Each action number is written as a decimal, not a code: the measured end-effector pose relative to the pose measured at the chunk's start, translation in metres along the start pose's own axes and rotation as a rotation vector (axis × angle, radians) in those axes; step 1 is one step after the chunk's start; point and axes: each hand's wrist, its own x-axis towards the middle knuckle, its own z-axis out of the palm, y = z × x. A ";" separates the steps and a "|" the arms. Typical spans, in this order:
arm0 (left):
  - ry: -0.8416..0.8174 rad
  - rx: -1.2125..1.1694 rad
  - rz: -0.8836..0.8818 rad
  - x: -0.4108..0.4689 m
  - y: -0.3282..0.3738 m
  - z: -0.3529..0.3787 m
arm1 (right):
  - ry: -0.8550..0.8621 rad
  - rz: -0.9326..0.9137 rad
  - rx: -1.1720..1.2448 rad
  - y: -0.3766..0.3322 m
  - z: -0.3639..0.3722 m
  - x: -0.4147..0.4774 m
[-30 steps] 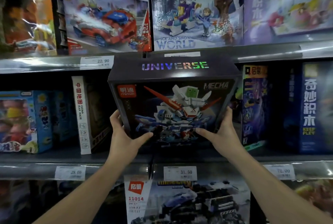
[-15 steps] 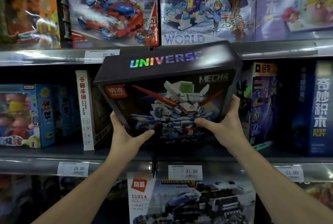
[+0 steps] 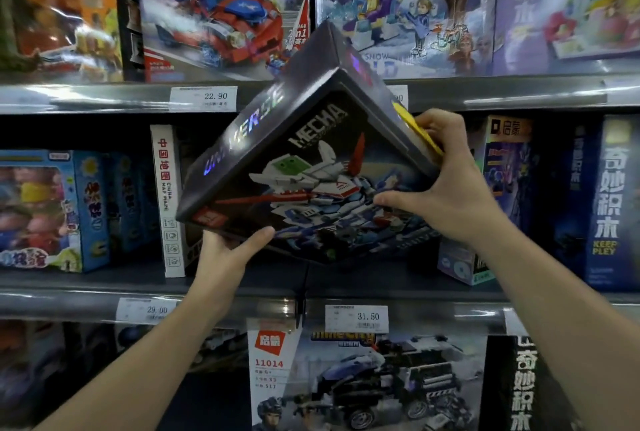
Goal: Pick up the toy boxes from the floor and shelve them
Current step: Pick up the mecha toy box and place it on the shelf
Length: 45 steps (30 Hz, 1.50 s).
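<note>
A black toy box (image 3: 311,167) printed "UNIVERSE" and "MECHA" with a white robot hangs in front of the middle shelf (image 3: 242,286), turned steeply so one corner points up. My left hand (image 3: 228,252) grips its lower left corner, thumb on the front face. At the box's right side my right hand (image 3: 446,181) holds on, thumb on the front and fingers curled over the side panel. The box covers the gap in the middle shelf behind it.
A white map box (image 3: 168,202) stands left of the gap, and a blue cartoon box (image 3: 52,212) sits further left. Dark blue boxes (image 3: 609,202) fill the right. Upper shelf (image 3: 104,98) carries a red car box (image 3: 221,14) and a snow-scene box (image 3: 408,7). A police truck box (image 3: 363,385) sits below.
The box was level a second ago; both hands have rotated it clockwise so its right end has risen. The view has shifted slightly downward and left.
</note>
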 end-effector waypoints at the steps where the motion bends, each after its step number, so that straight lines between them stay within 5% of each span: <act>1: 0.019 -0.004 0.008 0.000 -0.002 -0.005 | 0.000 -0.006 -0.042 -0.003 -0.002 0.001; 8: 0.142 0.222 0.084 -0.008 -0.005 -0.023 | -0.030 -0.068 -0.287 -0.018 0.002 0.008; 14: 0.067 0.468 0.050 -0.003 -0.017 -0.033 | -0.136 -0.107 -0.478 -0.037 0.020 0.016; 21: -0.073 0.458 -0.084 0.015 -0.020 -0.031 | -0.273 -0.161 -0.678 -0.045 0.048 0.029; 34: -0.204 0.456 -0.156 0.054 -0.040 -0.031 | -0.094 -0.191 -0.845 -0.007 0.085 0.036; 45: -0.242 0.531 -0.192 0.070 -0.046 -0.025 | -0.169 -0.164 -0.911 0.018 0.091 0.059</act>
